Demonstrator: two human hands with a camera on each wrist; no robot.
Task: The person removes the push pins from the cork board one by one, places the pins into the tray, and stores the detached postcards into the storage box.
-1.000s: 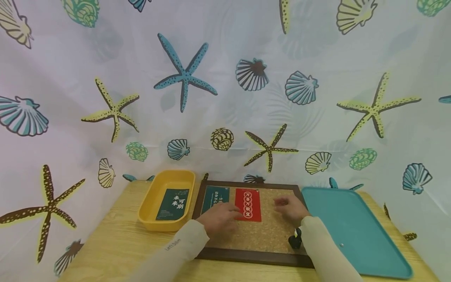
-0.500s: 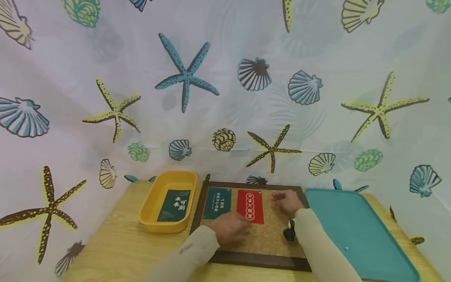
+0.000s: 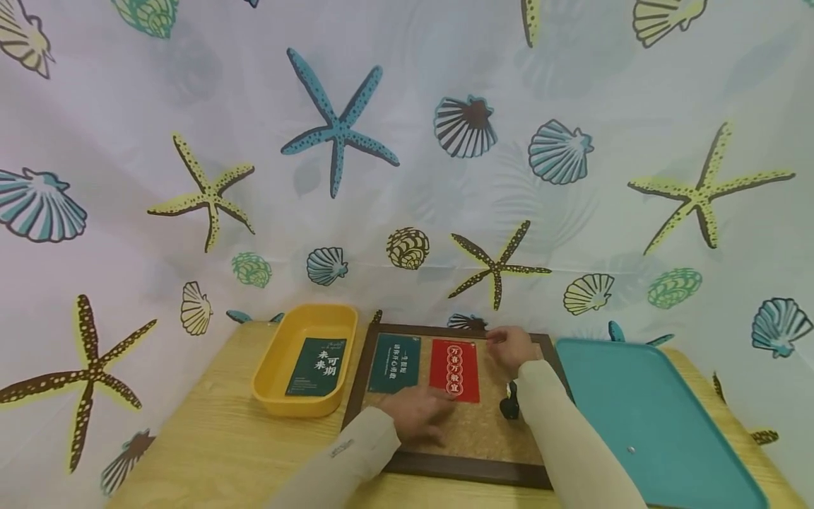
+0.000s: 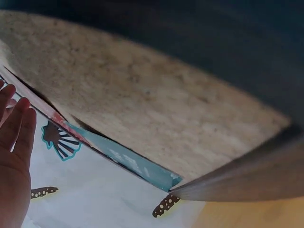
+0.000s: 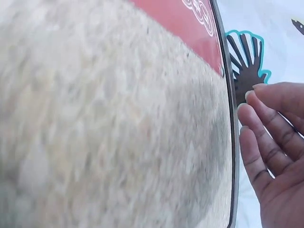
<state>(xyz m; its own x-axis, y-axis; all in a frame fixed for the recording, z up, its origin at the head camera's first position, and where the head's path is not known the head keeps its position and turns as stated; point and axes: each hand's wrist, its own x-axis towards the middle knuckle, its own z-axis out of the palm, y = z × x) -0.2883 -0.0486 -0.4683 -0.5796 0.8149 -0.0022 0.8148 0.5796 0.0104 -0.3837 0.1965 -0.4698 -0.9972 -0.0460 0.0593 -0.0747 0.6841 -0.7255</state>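
Note:
A framed cork board (image 3: 483,438) lies on the table, bearing a dark teal card (image 3: 394,364) and, beside it, a red card (image 3: 454,371) with white characters. My left hand (image 3: 416,413) is over the board at the red card's lower left edge, its fingers fairly straight in the left wrist view. Near that card's upper right corner is my right hand (image 3: 511,350), fingers gently bent and close together. No object shows in the right fingers (image 5: 254,147) in the right wrist view. A small shiny spot marks the red card's corner there.
Left of the board stands a yellow tray (image 3: 263,399) with another dark teal card (image 3: 316,367) in it. A flat teal tray (image 3: 649,403) lies to the right, with a small silvery piece (image 3: 631,449) on it. A shell-patterned curtain (image 3: 356,219) hangs behind.
My right hand has moved left and up to the red card's upper right corner. My left hand has shifted right and slightly down, uncovering the teal card on the board.

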